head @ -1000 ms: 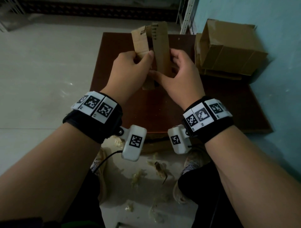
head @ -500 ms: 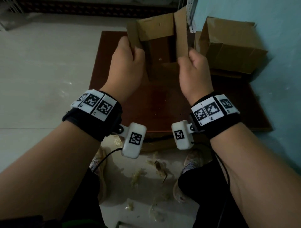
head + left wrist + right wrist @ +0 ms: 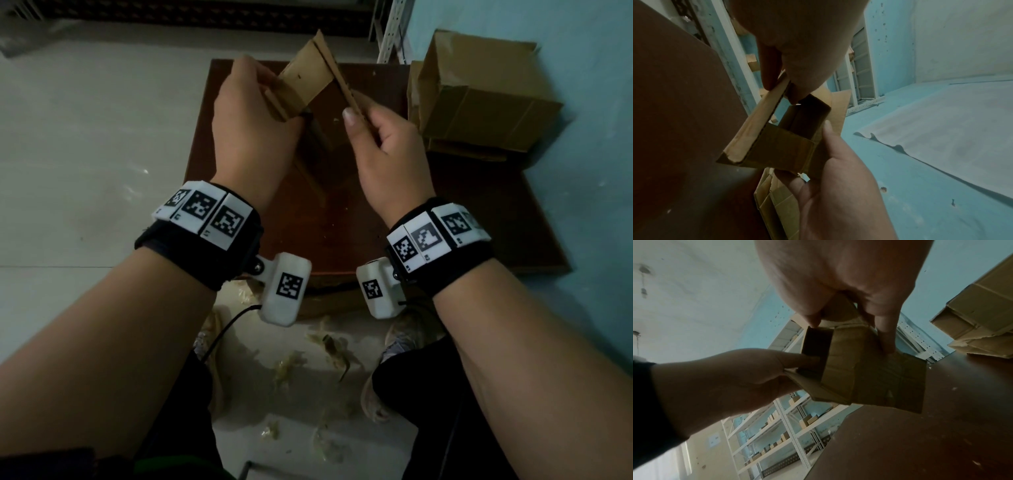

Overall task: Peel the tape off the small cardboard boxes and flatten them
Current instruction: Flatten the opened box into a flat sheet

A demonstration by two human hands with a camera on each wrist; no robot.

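A small brown cardboard box (image 3: 305, 82), opened out with its flaps loose, hangs above the dark brown board (image 3: 342, 219). My left hand (image 3: 253, 120) pinches its left flap between thumb and fingers. My right hand (image 3: 380, 137) pinches the right panel, thumb on top. In the left wrist view the small box (image 3: 781, 142) shows a hollow inside, with the left fingers on a flap and the right hand (image 3: 838, 178) under it. In the right wrist view the small box (image 3: 869, 369) is held by both hands over the board.
A pile of larger flattened cardboard boxes (image 3: 479, 99) leans against the blue wall (image 3: 589, 102) at the board's right rear. Torn tape scraps (image 3: 329, 346) litter the pale floor by my shoes. White metal shelving (image 3: 789, 426) stands behind.
The box was held closed between both hands, then pulled open wide and high. Now it has come lower and is skewed, with the right panel turned edge-on.
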